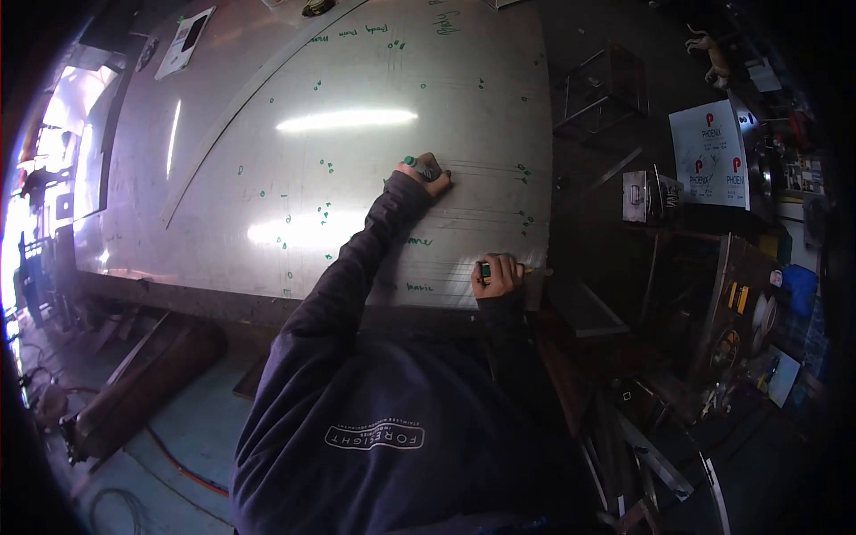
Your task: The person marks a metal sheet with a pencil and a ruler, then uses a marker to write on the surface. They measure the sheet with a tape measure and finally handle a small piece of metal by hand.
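Note:
My left hand [428,175] is closed around a green-ended marker [410,161] and rests on a large shiny metal sheet [357,187]. Green handwritten marks and thin drawn lines cover parts of the sheet. Near the sheet's right front corner, my right hand [501,275] grips a tape measure [485,272]. A short length of its yellow blade [533,270] shows to the right of my fingers, reaching toward the sheet's edge. My palm hides most of the tape's case.
A long straight metal strip [241,111] lies diagonally across the sheet. At the far left is a paper with a dark phone-like object [191,34]. To the right stand a metal frame [602,89], a Phoenix-printed box [709,152] and a cluttered workbench [736,294].

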Demonstrator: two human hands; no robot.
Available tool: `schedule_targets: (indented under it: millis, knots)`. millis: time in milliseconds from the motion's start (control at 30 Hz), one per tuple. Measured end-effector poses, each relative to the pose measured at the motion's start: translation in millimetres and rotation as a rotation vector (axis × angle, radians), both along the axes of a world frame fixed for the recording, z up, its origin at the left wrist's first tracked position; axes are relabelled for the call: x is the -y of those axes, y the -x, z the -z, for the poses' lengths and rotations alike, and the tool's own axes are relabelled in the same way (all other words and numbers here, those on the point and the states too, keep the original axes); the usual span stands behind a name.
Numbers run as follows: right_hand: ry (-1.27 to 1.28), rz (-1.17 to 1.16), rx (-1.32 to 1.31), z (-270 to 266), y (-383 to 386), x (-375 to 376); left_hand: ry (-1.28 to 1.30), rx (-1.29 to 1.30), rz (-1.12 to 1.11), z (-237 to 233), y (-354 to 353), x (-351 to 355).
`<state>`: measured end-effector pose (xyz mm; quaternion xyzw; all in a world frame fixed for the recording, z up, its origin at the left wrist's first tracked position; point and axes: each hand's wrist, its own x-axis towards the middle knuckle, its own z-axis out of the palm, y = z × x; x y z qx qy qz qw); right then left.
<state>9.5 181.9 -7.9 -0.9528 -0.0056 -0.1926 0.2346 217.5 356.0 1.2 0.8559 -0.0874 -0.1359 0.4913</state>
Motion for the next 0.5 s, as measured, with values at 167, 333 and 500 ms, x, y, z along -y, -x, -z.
schedule_targets:
  millis: [167,333,500]
  knots:
    - [-0.001,-0.006,0.007,-0.7,-1.7,0.9,0.005,0.025,0.005,-7.2,1.7,1.6]
    - [0.003,0.002,0.027,1.7,-2.4,0.7,-0.030,-0.007,-0.016,-11.1,0.8,4.2]
    - [0.004,0.000,0.014,-0.4,-2.1,0.8,-0.025,-0.121,0.004,-12.3,-1.3,5.8]
